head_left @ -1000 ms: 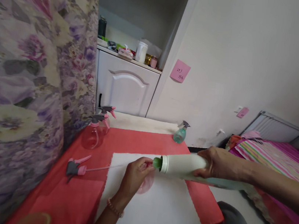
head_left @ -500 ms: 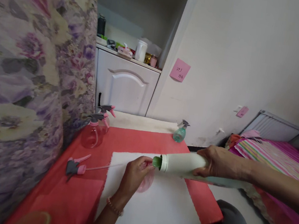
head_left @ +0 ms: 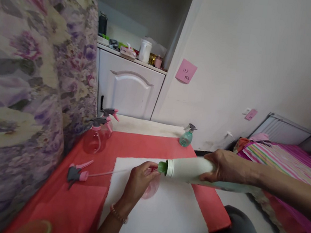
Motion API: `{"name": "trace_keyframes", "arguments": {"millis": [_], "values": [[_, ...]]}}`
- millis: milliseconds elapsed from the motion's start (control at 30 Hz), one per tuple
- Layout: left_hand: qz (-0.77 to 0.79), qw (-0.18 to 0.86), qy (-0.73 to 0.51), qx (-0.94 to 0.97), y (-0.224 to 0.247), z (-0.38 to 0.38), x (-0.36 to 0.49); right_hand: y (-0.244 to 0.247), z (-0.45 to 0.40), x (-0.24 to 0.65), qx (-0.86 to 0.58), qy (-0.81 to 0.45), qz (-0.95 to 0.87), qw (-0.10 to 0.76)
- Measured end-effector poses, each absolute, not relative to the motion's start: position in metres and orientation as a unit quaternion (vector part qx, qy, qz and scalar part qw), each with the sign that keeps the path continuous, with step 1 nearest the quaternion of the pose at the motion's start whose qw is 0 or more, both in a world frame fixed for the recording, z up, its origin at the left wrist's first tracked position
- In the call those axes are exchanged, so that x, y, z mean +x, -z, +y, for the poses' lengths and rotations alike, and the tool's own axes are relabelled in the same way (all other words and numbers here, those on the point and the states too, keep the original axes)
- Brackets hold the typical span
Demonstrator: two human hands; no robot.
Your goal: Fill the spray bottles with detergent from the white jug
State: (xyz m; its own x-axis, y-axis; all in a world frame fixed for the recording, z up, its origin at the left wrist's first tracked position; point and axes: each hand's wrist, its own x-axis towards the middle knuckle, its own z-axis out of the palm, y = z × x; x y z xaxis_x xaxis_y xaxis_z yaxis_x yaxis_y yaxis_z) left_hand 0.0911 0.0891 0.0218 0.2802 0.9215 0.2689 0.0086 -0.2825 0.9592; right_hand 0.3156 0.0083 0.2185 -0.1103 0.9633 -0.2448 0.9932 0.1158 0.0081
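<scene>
In the head view, a round, translucent pink plastic bottle [head_left: 151, 190] is held at its neck by the left hand [head_left: 138, 181], whose fingers are closed there; the exact grip is partly hidden. The bottle is seen over a white, soft-looking cloth [head_left: 170, 215] with slightly frayed edges. A long, smooth, pale green cylindrical container [head_left: 187, 169] is gripped around its body by the right hand [head_left: 218, 167] and tipped nearly level, its threaded mouth turned toward the pink bottle. Something green and translucent [head_left: 162, 167] is seen at that mouth; whether it is liquid or a solid piece cannot be told.

The white cloth is laid on a red-covered table [head_left: 140, 145], and a band of red is left between its far edge and a cream strip [head_left: 148, 127] by the wall. Three spray bottles are stood toward the far side: two pink ones [head_left: 94, 141] close together at the left corner, one green [head_left: 186, 138] near the right corner. One grey-and-pink spray head [head_left: 76, 174] is laid on the red, its thin tube extended over the white cloth's left edge.
</scene>
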Motion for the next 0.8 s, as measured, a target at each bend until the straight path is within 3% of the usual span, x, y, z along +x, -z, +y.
{"name": "trace_keyframes", "arguments": {"millis": [800], "values": [[0.367, 0.464, -0.479, 0.649, -0.0186, 0.0915, 0.0924, -0.2176, 0.0080, 0.3204, 0.656, 0.054, 0.746, 0.105]]}}
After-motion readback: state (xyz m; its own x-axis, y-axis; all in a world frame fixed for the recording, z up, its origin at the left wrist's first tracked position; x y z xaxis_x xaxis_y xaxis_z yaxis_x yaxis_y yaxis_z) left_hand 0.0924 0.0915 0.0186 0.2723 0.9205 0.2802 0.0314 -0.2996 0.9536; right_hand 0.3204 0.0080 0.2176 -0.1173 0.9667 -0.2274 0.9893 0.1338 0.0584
